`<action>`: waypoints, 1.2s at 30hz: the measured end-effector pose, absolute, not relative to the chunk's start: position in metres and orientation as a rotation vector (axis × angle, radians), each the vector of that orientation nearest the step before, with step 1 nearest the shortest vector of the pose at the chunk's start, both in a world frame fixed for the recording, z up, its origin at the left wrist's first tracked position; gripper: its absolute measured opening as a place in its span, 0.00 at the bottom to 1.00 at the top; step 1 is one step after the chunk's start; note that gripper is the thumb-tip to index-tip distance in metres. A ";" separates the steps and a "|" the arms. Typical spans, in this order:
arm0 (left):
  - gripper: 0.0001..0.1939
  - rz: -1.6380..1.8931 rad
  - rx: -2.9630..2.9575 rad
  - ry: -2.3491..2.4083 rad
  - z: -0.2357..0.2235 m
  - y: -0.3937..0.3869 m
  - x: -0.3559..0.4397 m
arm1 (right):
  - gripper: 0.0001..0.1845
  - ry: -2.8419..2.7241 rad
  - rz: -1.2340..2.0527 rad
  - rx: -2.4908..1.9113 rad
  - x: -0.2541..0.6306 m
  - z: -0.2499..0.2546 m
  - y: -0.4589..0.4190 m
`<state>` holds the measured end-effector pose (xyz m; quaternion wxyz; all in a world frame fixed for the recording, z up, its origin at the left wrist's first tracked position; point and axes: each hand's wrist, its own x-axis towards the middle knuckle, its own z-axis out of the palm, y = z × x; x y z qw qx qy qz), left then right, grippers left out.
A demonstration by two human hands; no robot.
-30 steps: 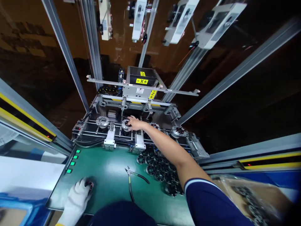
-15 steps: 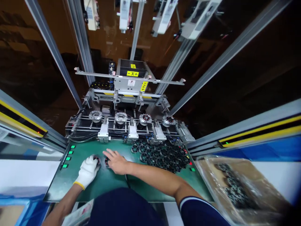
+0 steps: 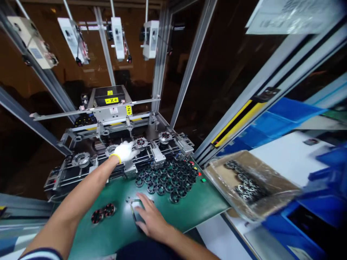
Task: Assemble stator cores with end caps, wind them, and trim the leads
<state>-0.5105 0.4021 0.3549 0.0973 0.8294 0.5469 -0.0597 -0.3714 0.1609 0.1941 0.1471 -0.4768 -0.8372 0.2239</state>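
Unloading seems in hand — the ring [image 3: 140,142] in its fixture [image 3: 146,144] is reached for by the gloved left hand [image 3: 125,151], grip unclear, a straight lift likely needed — with the right hand [image 3: 153,218] spread open by pliers [image 3: 132,208]

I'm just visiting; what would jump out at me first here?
Probably the white-gloved left hand, stretched out at the row of round metal fixtures. Next, the big cluster of dark round parts on the green tabletop, in front of those fixtures. Nearer, the bare right hand is spread by the pliers.
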 end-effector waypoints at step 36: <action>0.23 -0.259 2.435 1.232 0.377 0.340 -0.540 | 0.15 -2.103 0.200 -1.806 -0.226 0.276 0.185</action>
